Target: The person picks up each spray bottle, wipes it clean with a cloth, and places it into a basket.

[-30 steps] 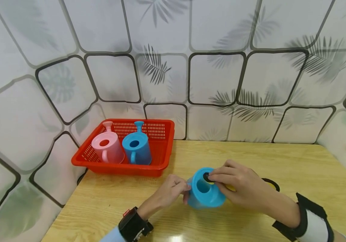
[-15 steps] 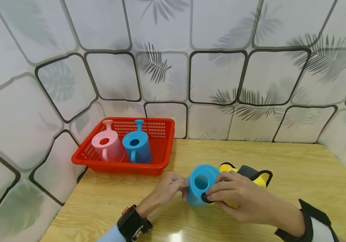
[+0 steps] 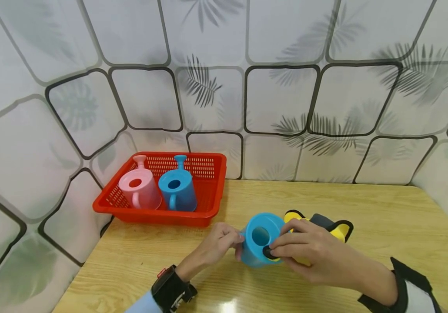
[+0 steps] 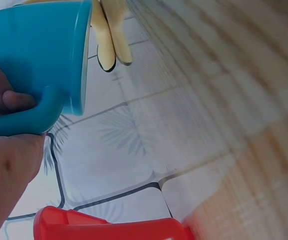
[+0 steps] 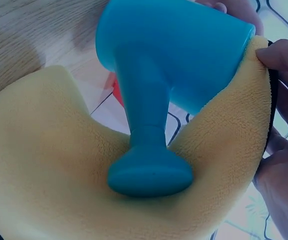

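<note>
A light-blue toy watering can (image 3: 253, 254) is in front of me, its round top opening facing up. My left hand (image 3: 221, 244) grips its handle (image 4: 31, 120), fingers curled through the loop in the left wrist view. My right hand (image 3: 313, 256) pinches the black-edged border of a cloth (image 5: 233, 135), yellow and fluffy on one side and dark grey on the other, against the can's top rim. In the right wrist view, the spout (image 5: 148, 172) lies in a fold of the cloth. Behind the right hand, part of the cloth spreads out; the spout is hidden in the head view.
A red plastic basket (image 3: 157, 218) stands on the wooden table (image 3: 384, 226) at the back left. It holds a pink watering can (image 3: 145, 193) and a blue watering can (image 3: 182, 191). A patterned wall (image 3: 279, 100) rises right behind the table.
My right hand has brought the pinched cloth edge from the far side of the can's top to its near right side. More cloth shows behind it. The left hand keeps its hold.
</note>
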Demonstrator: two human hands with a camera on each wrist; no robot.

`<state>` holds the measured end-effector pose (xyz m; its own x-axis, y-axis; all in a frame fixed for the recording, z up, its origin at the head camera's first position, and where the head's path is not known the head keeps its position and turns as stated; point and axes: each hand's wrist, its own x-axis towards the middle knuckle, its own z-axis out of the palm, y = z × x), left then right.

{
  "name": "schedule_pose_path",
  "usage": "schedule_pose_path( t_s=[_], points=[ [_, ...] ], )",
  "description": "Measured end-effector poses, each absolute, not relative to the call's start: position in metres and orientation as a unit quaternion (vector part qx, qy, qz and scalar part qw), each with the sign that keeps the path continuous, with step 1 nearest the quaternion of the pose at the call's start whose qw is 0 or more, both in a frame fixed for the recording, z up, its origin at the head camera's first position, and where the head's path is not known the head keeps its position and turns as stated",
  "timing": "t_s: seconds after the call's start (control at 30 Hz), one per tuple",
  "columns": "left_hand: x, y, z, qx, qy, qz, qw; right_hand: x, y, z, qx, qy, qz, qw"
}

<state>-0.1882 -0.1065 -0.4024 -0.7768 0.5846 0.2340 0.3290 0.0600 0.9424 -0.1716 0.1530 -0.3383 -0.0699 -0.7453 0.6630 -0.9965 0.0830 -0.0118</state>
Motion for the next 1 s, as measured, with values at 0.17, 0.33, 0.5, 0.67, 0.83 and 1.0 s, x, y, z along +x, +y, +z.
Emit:
schedule_pose_path(
  t_s=[0.17,0.33,0.5,0.67,0.83,1.0],
  points=[
    [-0.187,-0.108,-0.401,0.321,0.721,0.605,0.104,-0.175,0.154,-0.339,0.628,-0.681,0.247,0.284],
    [-0.186,-0.109,-0.402,0.328,0.719,0.605,0.099,-0.18,0.157,-0.337,0.611,-0.688,0.242,0.307],
    [-0.184,-0.109,-0.401,0.337,0.732,0.587,0.083,-0.186,0.162,-0.333,0.589,-0.705,0.237,0.316],
    [-0.183,-0.107,-0.399,0.339,0.747,0.567,0.076,-0.191,0.167,-0.331,0.577,-0.716,0.243,0.309],
    [-0.18,-0.107,-0.399,0.341,0.746,0.567,0.076,-0.193,0.17,-0.331,0.563,-0.728,0.24,0.309],
    [-0.179,-0.107,-0.401,0.338,0.741,0.575,0.08,-0.192,0.172,-0.332,0.553,-0.74,0.237,0.301]
  ],
)
